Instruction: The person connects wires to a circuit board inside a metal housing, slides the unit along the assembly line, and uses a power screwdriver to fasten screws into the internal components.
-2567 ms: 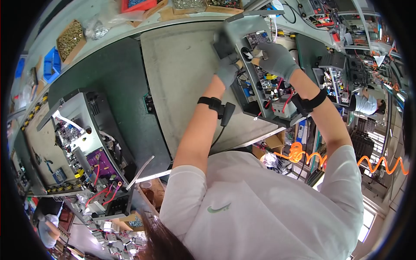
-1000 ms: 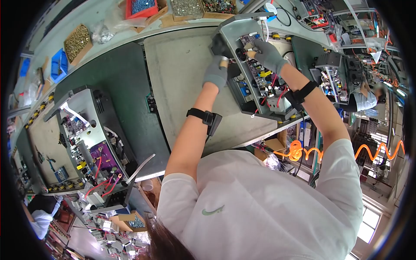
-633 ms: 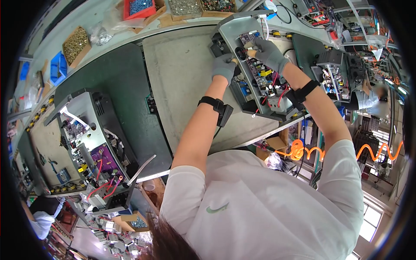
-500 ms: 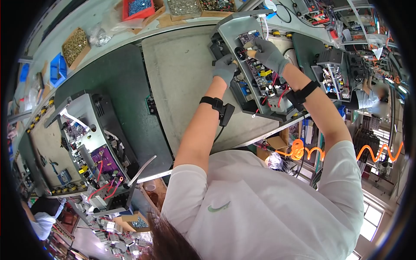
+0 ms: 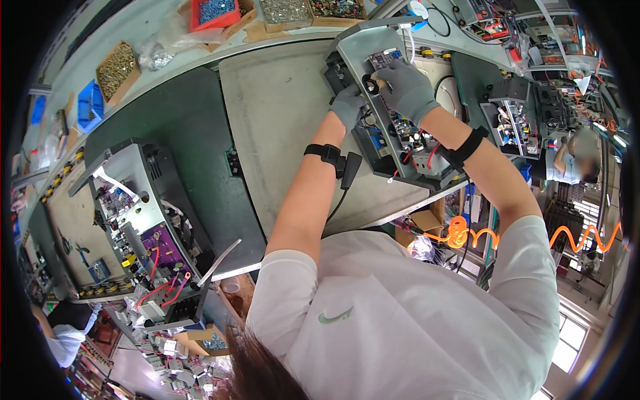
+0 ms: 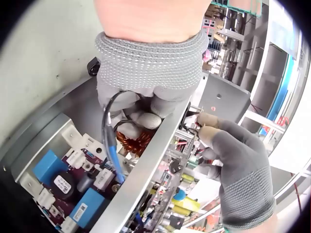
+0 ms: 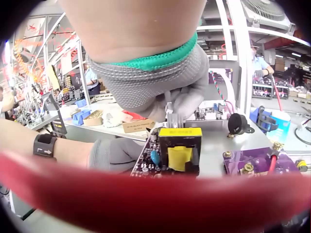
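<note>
An open metal chassis (image 5: 373, 137) with circuit boards stands tilted on the bench, a metal divider (image 6: 146, 179) running along it. My gloved left hand (image 5: 348, 107) reaches into the near compartment. Its curled fingers hold a black cable (image 6: 106, 119) with a blue sleeve, beside a copper-wound coil (image 6: 135, 143). Across the divider my gloved right hand (image 5: 408, 90) pinches dark wire at the round black grommet (image 5: 370, 83), thumb and forefinger together. Both gloves have bare-looking tan fingertips on the right hand. In the right wrist view a yellow-topped transformer (image 7: 180, 150) partly hides those fingers.
A second chassis (image 5: 143, 213) with a purple board sits on the green mat (image 5: 200, 120) at left. Boxes of screws (image 5: 118, 72), a blue bin (image 5: 89, 105) and a red bin (image 5: 213, 13) line the back. An orange coiled hose (image 5: 460, 233) hangs at the right.
My left hand has left the compartment's edge and reached back in beside the divider. My right hand has shifted slightly down over the grommet, its fingers now more turned under.
</note>
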Action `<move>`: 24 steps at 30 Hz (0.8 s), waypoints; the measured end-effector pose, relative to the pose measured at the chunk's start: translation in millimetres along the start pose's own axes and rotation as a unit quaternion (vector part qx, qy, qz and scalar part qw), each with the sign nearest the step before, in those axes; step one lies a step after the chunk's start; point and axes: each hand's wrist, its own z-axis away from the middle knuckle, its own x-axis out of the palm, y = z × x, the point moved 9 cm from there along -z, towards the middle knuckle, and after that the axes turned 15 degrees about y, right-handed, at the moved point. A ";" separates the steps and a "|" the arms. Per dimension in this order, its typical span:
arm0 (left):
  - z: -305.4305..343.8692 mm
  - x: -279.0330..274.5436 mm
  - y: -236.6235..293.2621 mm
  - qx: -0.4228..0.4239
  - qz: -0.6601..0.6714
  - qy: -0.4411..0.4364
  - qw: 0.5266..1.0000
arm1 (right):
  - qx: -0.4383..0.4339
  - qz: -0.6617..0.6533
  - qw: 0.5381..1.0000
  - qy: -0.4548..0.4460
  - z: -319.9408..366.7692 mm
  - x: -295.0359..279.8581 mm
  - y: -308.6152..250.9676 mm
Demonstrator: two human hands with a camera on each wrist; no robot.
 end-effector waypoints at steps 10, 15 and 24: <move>-0.6 3.9 -10.8 -0.038 0.105 -0.056 0.992 | -0.143 0.096 0.982 -0.082 0.5 14.3 -30.7; -3.2 1.7 -7.8 -0.037 0.074 -0.031 0.996 | -0.140 0.155 0.977 -0.051 -2.8 24.3 -24.9; 43.3 -61.4 30.9 0.162 -0.034 0.300 0.939 | 0.276 -0.315 0.905 0.073 -23.4 -15.5 85.2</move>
